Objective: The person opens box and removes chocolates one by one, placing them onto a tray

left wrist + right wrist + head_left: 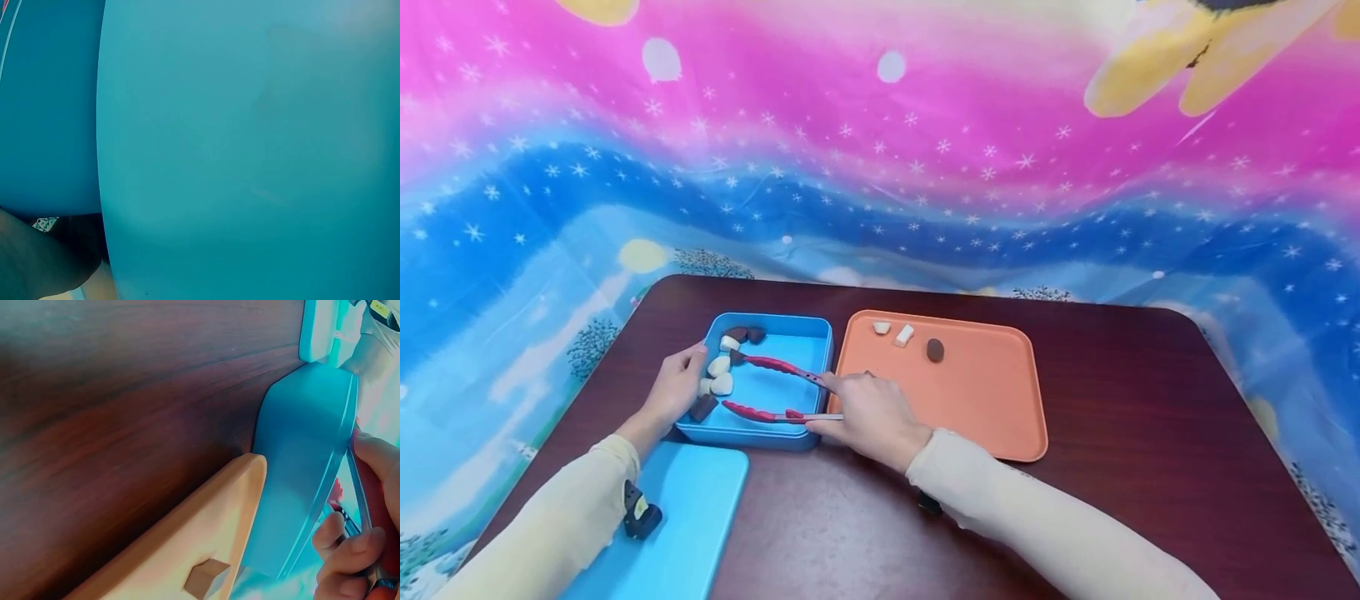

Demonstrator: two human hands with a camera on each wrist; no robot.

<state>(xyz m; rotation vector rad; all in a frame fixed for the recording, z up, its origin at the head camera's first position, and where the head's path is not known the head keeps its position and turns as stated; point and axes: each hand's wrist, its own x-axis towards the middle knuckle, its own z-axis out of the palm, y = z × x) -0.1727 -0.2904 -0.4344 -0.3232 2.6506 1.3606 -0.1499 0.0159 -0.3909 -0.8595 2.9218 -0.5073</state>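
My right hand grips a pair of red-tipped metal tongs over a blue box. The tongs' arms are spread wide. One red tip lies at a small dark brown piece; the other hovers toward the box's near side, by a brown chunk. White pieces and brown pieces lie along the box's left side. My left hand holds the box's left wall at the rim. In the right wrist view, curled fingers wrap the tongs' handle.
Right of the box lies an orange tray with two white pieces and a brown oval piece; the right wrist view adds a brown cube near its corner. A blue lid lies in front, under my left forearm. Behind the table hangs a patterned cloth.
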